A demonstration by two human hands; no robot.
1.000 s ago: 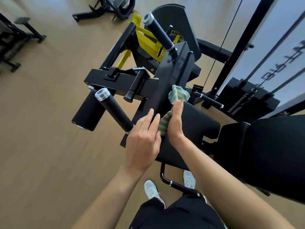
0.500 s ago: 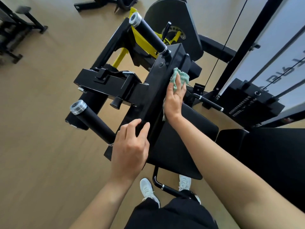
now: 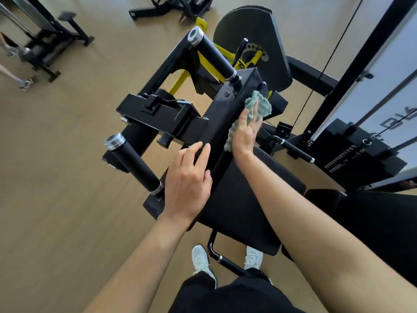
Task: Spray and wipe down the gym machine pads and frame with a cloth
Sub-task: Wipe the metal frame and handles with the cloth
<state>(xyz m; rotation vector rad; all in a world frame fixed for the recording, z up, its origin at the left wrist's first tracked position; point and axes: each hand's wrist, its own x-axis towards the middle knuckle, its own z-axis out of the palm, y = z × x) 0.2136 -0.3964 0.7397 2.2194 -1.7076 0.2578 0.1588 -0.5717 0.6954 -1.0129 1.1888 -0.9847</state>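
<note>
The green cloth (image 3: 259, 107) is a soft, nubby microfibre rag with a ruffled edge. It lies on the glossy black box-section frame beam (image 3: 222, 123) of the gym machine. The beam's long axis runs diagonally from lower left to upper right, and the cloth is stretched along the same line, one end protruding beyond the fingertips toward the upper right, the other showing below the heel of the palm.

The right hand (image 3: 246, 129) lies flat on top of the cloth, fingers extended and close together, pressing it to the beam; it is a flat press, not a closed grasp. The cloth is beneath this hand.

The left hand (image 3: 188, 179) is empty, fingers loosely spread and slightly curled, resting on the lower section of the same beam, close to the matte black seat pad (image 3: 243, 206). The cloth is up and to the right of it, apart from it.

Two cylindrical black grip handles with chromed end caps project from the beam: the upper handle (image 3: 211, 53) and the lower handle (image 3: 133, 163). Yellow painted struts (image 3: 180, 81) show behind the frame. The floor (image 3: 56, 199) is smooth and tan.
</note>
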